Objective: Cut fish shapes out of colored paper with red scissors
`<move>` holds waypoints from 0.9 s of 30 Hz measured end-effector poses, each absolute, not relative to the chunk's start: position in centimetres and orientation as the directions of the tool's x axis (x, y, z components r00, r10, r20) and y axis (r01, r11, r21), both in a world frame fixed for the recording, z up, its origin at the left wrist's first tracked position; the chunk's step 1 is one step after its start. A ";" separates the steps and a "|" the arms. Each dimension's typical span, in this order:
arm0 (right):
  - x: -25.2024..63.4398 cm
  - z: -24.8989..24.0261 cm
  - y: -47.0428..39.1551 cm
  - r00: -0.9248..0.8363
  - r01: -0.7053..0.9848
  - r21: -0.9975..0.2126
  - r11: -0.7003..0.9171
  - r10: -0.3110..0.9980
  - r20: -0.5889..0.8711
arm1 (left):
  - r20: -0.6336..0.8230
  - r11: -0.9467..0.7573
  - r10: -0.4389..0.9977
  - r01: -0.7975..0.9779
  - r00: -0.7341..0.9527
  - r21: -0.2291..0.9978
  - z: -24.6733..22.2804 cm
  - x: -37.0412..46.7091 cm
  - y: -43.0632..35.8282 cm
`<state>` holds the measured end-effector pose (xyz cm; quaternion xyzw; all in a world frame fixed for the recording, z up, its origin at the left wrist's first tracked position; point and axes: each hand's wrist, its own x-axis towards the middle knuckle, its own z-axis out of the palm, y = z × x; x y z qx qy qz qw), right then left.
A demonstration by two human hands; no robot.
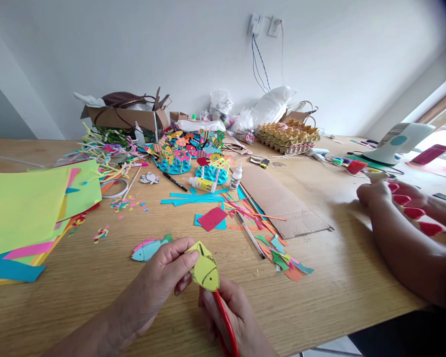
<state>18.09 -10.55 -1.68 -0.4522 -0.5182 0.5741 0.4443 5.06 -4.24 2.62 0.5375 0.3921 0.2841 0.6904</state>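
1. Left hand (171,267): thumb and fingers pinched on yellow paper fish (207,273), held above tabletop (89,297), toward its near edge.
2. Right hand (232,297): wrapped around red-handled scissors (226,322), just under the fish; blades hidden.
3. Blue paper fish (147,251) lies flat just beyond left hand.
4. Egg cartons (288,135) near far edge.
5. Yellow paper sheets (20,208) at left edge.
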 end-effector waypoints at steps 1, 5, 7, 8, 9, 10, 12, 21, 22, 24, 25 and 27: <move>18.1 -1.7 -10.5 -0.194 -0.043 -0.997 -0.067 0.979 -0.057 | -0.238 0.265 0.813 0.027 0.532 0.964 2.6 5.1 -4.2; 18.0 -1.8 -10.5 -0.173 -0.017 -0.999 -0.048 0.984 -0.045 | -0.234 0.263 0.815 0.021 0.530 0.965 2.4 5.2 -4.2; 18.0 -2.0 -10.5 -0.164 0.010 -1.000 -0.020 0.986 -0.021 | -0.230 0.259 0.817 0.019 0.530 0.966 2.4 5.3 -4.2; 18.1 -2.1 -10.5 -0.161 0.022 -1.000 -0.008 0.987 -0.012 | -0.230 0.260 0.818 0.017 0.527 0.966 2.3 5.3 -4.3; 18.1 -2.2 -10.5 -0.159 0.032 -0.999 0.000 0.987 -0.005 | -0.230 0.262 0.818 0.015 0.527 0.965 2.3 5.3 -4.3; 18.2 -2.3 -10.6 -0.160 0.037 -0.999 0.002 0.987 -0.004 | -0.231 0.264 0.818 0.013 0.526 0.964 2.3 5.3 -4.4; 18.2 -2.3 -10.7 -0.179 0.034 -0.999 -0.008 0.984 -0.014 | -0.231 0.268 0.818 0.006 0.527 0.963 2.2 5.2 -4.5; 18.2 -1.4 -11.1 -0.179 -0.012 -0.999 -0.030 0.983 -0.028 | -0.236 0.270 0.793 0.023 0.562 0.963 2.1 5.6 -4.9; 18.3 -1.5 -11.2 -0.181 -0.009 -0.999 -0.040 0.983 -0.038 | -0.240 0.273 0.791 0.026 0.563 0.962 2.1 5.6 -5.0; 18.3 -1.7 -11.3 -0.181 0.001 -0.997 -0.073 0.981 -0.072 | -0.248 0.283 0.784 0.027 0.570 0.959 2.0 5.6 -5.0; 18.3 -1.8 -11.4 -0.177 0.005 -0.996 -0.090 0.980 -0.089 | -0.251 0.289 0.781 0.026 0.572 0.957 2.0 5.6 -5.1; 18.3 -2.0 -11.5 -0.172 0.011 -0.994 -0.104 0.979 -0.105 | -0.253 0.294 0.781 0.021 0.571 0.955 1.8 5.7 -5.2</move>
